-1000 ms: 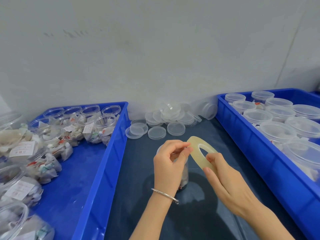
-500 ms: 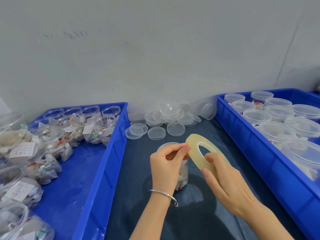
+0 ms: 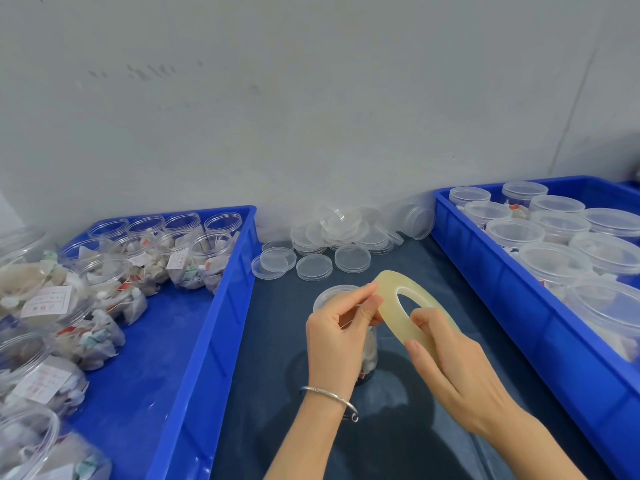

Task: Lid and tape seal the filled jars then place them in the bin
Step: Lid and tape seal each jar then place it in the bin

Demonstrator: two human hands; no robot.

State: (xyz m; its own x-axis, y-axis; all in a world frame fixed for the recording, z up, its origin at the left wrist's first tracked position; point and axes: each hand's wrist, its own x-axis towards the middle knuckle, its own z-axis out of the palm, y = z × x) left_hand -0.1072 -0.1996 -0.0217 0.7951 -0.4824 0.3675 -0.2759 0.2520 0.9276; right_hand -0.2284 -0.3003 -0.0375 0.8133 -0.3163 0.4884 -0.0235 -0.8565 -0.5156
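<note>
Tape roll, held on edge, slants from upper left to lower right.

Dark blue cloth over the table, pale grey wall behind, silver bangle.

A clear plastic jar stands upright on the dark desk between the two blue bins, its clear lid on top and white packets showing through its lower wall. A pale yellowish roll of tape is held tilted just above and to the right of it. The left bin holds open filled jars; the right bin holds lidded jars. Loose lids are heaped by the wall.
</note>
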